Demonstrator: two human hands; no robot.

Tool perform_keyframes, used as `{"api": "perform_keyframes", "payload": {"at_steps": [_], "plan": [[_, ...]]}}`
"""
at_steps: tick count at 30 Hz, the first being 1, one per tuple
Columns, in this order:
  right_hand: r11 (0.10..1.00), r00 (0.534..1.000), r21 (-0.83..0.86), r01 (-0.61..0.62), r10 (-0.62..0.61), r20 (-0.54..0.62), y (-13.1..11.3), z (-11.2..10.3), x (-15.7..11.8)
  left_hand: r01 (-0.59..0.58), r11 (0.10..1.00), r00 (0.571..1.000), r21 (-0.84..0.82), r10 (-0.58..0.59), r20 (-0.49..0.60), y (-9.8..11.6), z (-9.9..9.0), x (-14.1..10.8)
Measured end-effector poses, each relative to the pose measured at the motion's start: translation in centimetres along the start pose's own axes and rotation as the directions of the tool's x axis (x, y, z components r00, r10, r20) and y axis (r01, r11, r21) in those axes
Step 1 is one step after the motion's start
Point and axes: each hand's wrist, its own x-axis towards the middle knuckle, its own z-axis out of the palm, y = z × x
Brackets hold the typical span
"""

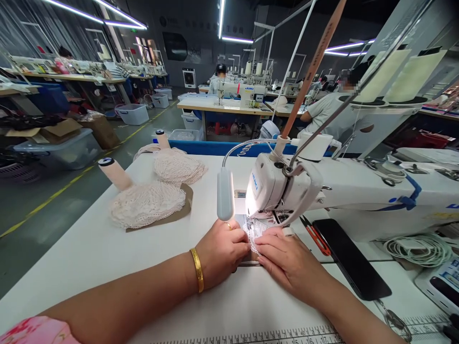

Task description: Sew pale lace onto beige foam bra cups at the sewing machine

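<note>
A small piece of white lace fabric (255,235) lies under the needle area of a white sewing machine (274,186), lit by a lamp (225,196). My left hand (226,246), with a gold bracelet at the wrist, has its fingers curled and pinches the lace's left edge. On the other side, my right hand (287,260) lies with fingers stretched out, their tips pressing on the lace's right edge. The machine head and both hands cover part of the fabric.
Stacked lace pieces (148,205) and thread cones (114,173) stand on the left of the table. To the right lie red-handled snips (317,238), a black phone (351,258) and a coiled cable (418,249). A ruler strip (279,334) runs along the front. Other people sit farther back.
</note>
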Motion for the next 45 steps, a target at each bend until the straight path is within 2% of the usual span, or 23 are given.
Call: {"api": "perform_keyframes", "payload": {"at_steps": [5, 15, 24, 28, 40, 45], "plan": [[0.999, 1.000, -0.035, -0.022, 0.022, -0.001, 0.1, 0.1, 0.2, 0.000, 0.999, 0.999, 0.045, -0.001, 0.035, 0.3, 0.0, -0.2], [0.995, 0.997, -0.081, -0.053, 0.048, -0.063, 0.9, 0.9, 0.4, -0.051, 0.995, 0.998, 0.090, 0.054, -0.034, -1.0, 0.2, 0.8], [0.997, 0.998, -0.068, -0.020, 0.016, -0.067, 0.6, 0.8, 0.8, -0.069, 0.991, 0.998, 0.115, 0.070, 0.000, -1.1, 0.4, 0.5], [0.997, 0.998, -0.068, -0.030, 0.025, -0.064, 0.7, 0.9, 0.8, -0.079, 0.991, 0.996, 0.106, 0.082, -0.018, -1.3, 0.3, 0.7], [0.977, 0.986, -0.138, -0.164, 0.162, -0.030, 1.9, 2.5, 0.2, 0.006, 0.982, 1.000, 0.189, -0.010, 0.023, -2.4, 0.9, 1.4], [0.973, 0.986, -0.157, -0.169, 0.167, -0.025, 1.8, 2.7, 0.2, 0.063, 0.988, 0.997, 0.142, -0.069, 0.039, -2.5, 0.6, 1.7]]}}
